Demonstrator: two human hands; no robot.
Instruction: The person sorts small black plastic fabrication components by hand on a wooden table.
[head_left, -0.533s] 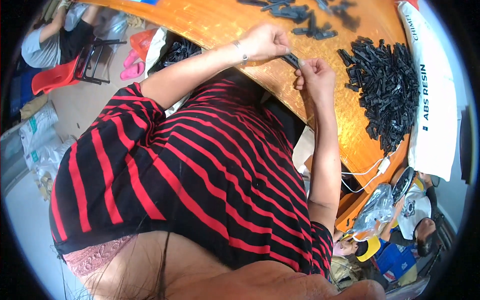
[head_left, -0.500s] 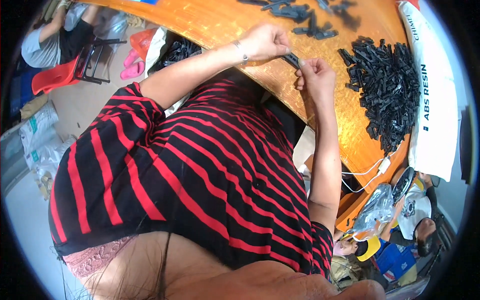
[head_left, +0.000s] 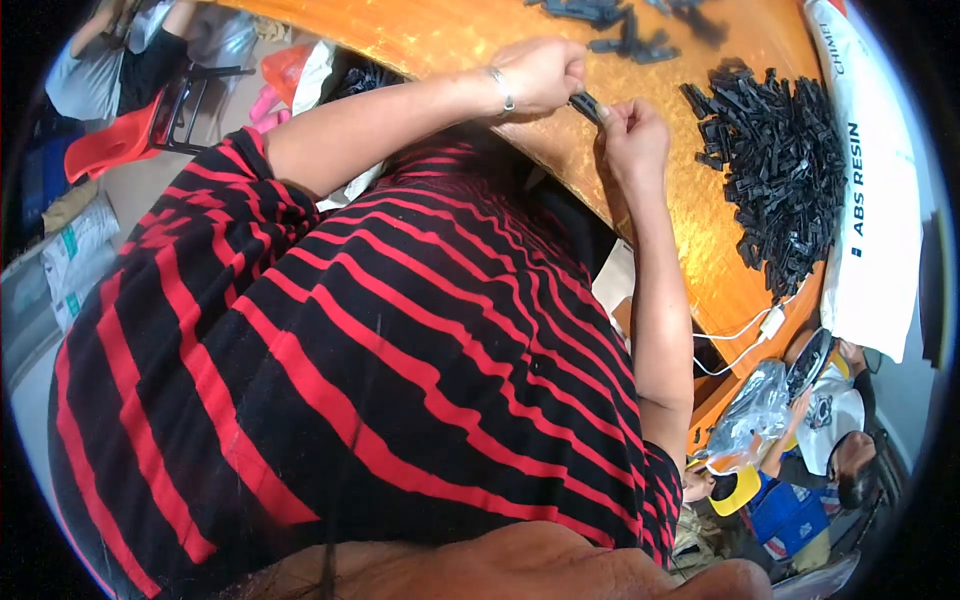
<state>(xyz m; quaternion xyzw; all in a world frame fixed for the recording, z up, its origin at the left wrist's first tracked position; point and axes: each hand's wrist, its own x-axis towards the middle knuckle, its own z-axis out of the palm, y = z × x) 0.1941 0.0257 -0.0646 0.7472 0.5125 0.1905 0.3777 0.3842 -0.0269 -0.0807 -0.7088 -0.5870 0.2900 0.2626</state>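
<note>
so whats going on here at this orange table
A person in a red and black striped shirt is working at an orange table. Both hands are raised together over the table edge: the left hand and the right hand pinch a small black plastic piece between them. To the right lies a big heap of similar black pieces, beside a white sack. A smaller group of black pieces lies farther up the table.

a large white sack with dark print is laid along the right edge of the orange table. pale printed bags are seen on the floor at far left.
</note>
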